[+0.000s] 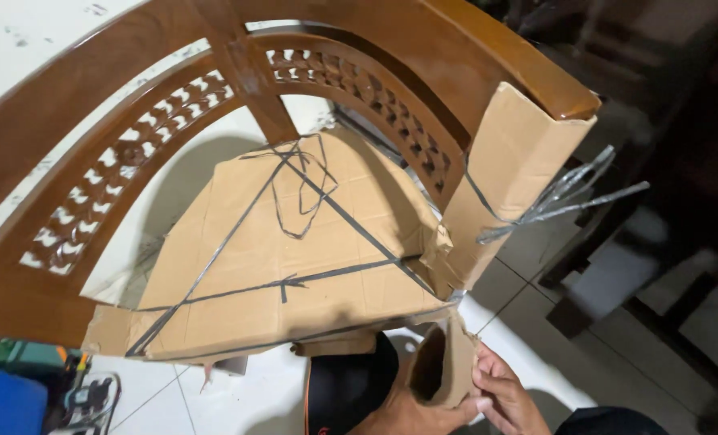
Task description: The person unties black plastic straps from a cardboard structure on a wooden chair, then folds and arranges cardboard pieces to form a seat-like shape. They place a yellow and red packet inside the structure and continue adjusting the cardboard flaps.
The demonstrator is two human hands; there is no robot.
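Observation:
A brown wooden chair with a carved curved back fills the view. Its seat is covered by a cardboard sheet tied with dark plastic string. More cardboard wraps an upright post, with loose string ends sticking out to the right. At the bottom, a cardboard sleeve is rolled around a chair leg. My left hand grips the sleeve from below. My right hand pinches its right edge.
White floor tiles lie under the chair. Dark wooden furniture stands close on the right. A blue object and small tools sit at the bottom left. A black item with an orange stripe lies beside my left hand.

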